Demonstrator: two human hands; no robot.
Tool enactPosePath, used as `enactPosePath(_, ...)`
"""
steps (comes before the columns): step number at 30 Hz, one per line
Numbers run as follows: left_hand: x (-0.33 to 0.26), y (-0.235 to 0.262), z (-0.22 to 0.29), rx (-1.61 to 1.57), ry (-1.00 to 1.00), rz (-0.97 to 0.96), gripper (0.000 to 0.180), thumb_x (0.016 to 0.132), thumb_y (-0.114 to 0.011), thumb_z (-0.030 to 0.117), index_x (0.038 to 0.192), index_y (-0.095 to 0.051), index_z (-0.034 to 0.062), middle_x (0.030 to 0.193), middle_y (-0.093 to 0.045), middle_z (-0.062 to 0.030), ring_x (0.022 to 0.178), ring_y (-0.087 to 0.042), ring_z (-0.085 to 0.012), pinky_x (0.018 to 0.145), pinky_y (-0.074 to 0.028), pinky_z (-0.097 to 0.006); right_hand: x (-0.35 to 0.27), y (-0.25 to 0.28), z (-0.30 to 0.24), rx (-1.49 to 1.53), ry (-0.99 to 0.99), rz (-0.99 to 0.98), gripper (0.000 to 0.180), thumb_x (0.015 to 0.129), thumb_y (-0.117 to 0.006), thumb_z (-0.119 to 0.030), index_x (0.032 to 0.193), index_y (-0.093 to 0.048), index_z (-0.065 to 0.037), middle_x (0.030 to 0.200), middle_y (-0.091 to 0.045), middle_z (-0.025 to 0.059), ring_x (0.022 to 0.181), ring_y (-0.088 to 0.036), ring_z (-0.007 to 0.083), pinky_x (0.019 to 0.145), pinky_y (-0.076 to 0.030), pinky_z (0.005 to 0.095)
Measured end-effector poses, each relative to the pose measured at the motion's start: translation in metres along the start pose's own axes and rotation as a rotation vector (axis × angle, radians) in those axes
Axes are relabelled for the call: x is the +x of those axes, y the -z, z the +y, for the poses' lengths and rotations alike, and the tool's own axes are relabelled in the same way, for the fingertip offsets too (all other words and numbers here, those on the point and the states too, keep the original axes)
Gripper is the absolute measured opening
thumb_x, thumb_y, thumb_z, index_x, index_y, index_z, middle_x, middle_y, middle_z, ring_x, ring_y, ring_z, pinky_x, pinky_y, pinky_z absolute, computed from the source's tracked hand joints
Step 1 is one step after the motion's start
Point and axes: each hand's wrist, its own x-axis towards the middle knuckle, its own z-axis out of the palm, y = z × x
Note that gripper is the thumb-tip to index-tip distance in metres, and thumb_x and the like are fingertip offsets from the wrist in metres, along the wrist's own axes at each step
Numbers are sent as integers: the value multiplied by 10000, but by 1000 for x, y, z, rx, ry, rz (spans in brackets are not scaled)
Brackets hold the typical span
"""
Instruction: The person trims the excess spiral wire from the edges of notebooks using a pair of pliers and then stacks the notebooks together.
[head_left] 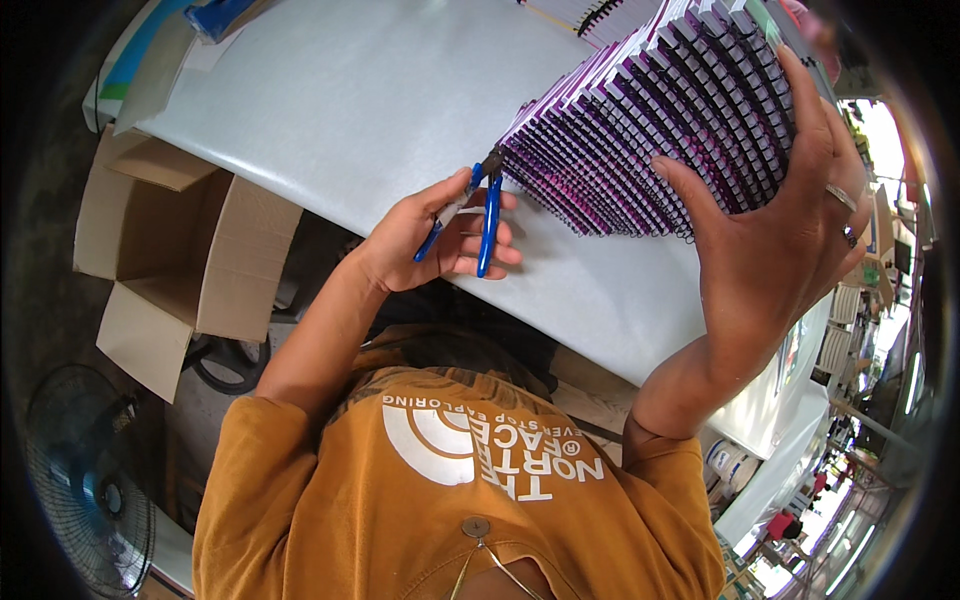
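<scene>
In my left hand is a pair of blue-handled pliers, the handles spread apart and the thumb along one of them. Their dark jaws reach the left corner of a stack of spiral-bound notebooks. The notebooks stand in a dense row, with black wire coils facing me and purple and white page edges. Spread wide, my right hand lies against the right side of the stack. Its thumb is over the coils and the index finger is stretched up along the far right edge; the other fingers are partly hidden.
The stack stands on a pale grey table. More spiral-bound books lie behind it. A blue object is at the far left. An open cardboard box and a fan stand left of the table, and a white bucket at lower right.
</scene>
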Motion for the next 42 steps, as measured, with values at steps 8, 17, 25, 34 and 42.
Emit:
enactPosePath(8,0,-15,-8,1298,-216,573,533,978,-310,469,1119,-523,2,840,-586,-114,730,-575,-173,694,-458,-305,-2,-1,1,27,-27,-16,943,509,-863,-341,1338,-428,-231,1198,-593,62,989,-629,202,890,-491,329)
enactPosePath(17,-6,5,1,-23,35,31,547,978,-307,481,1170,-522,16,846,-584,-81,761,-637,-224,703,-531,-339,-2,0,6,-71,5,-11,921,510,-861,-350,1327,-450,-240,1190,-601,36,1010,-613,197,900,-479,345)
enactPosePath(25,0,-19,-13,1442,-201,630,516,976,-333,478,1007,-518,-3,696,-535,-48,614,-498,-131,595,-430,-296,-4,-2,3,-42,-25,-1,929,493,-867,-342,1322,-458,-249,1177,-606,27,1000,-617,182,898,-482,331)
enactPosePath(34,-8,11,7,111,54,19,584,964,-316,509,1206,-500,10,949,-605,-135,883,-633,-244,799,-512,-412,-2,1,2,-105,-32,-9,922,492,-871,-344,1316,-466,-254,1177,-604,11,1058,-581,176,910,-456,352)
enactPosePath(42,-3,2,17,794,20,321,537,975,-319,459,1110,-525,-19,765,-546,-83,698,-576,-208,692,-510,-369,-3,3,0,-113,-94,-28,915,488,-872,-346,1309,-471,-295,1194,-586,-14,1090,-554,169,928,-434,365)
